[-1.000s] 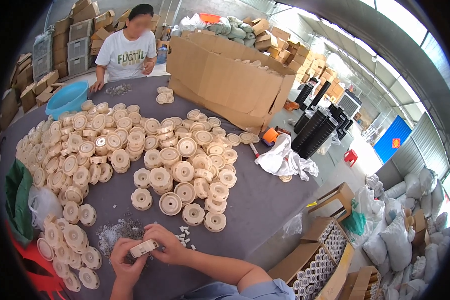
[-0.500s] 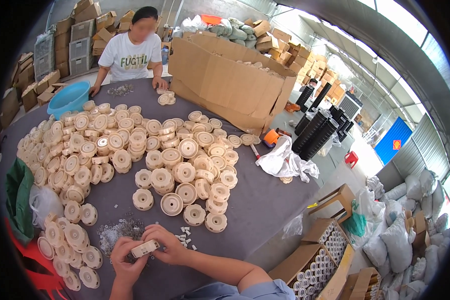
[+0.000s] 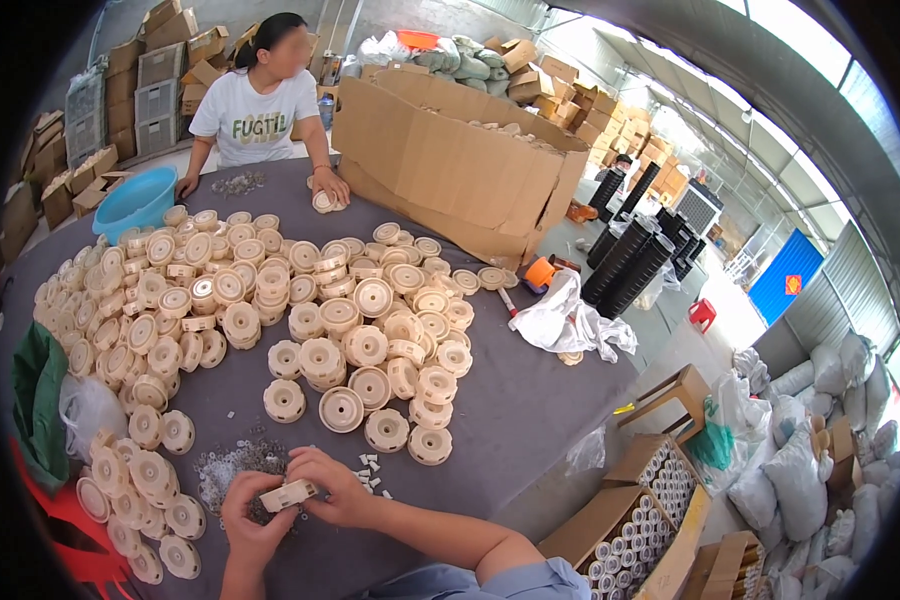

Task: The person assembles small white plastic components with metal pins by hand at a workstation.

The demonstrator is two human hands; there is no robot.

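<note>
Widest first: the grey table (image 3: 530, 400) runs away from the hands on every side, and beyond them, up and to the left, it is buried under a great heap of cream wheels (image 3: 270, 300), round moulded discs with a raised hub, lying flat, some stacked. Far past that heap stands a big open cardboard box (image 3: 450, 170), with a blue bowl (image 3: 135, 200) off to its left, and across the table another person (image 3: 260, 100) rests a hand by a few wheels of their own. Closer in, just beside the left hand, a second cluster of wheels (image 3: 135, 500) lies at the table's near left edge. Right under and just beyond the hands lies a scatter of small grey washers (image 3: 232, 462), and a few little white clips (image 3: 370, 468) just beyond the right hand. Now the hands themselves: the left hand (image 3: 250, 520) and right hand (image 3: 332, 490) meet over the near edge, both pinched on one cream wheel (image 3: 288, 494), held edge-on between thumbs and fingertips above the table. It looks like hard plastic, so I'd judge it light, stiff and a bit slick, unlikely to break in the fingers. The rim looks the best place to grip, thumbs on one flat face, leaving the hub free.
</note>
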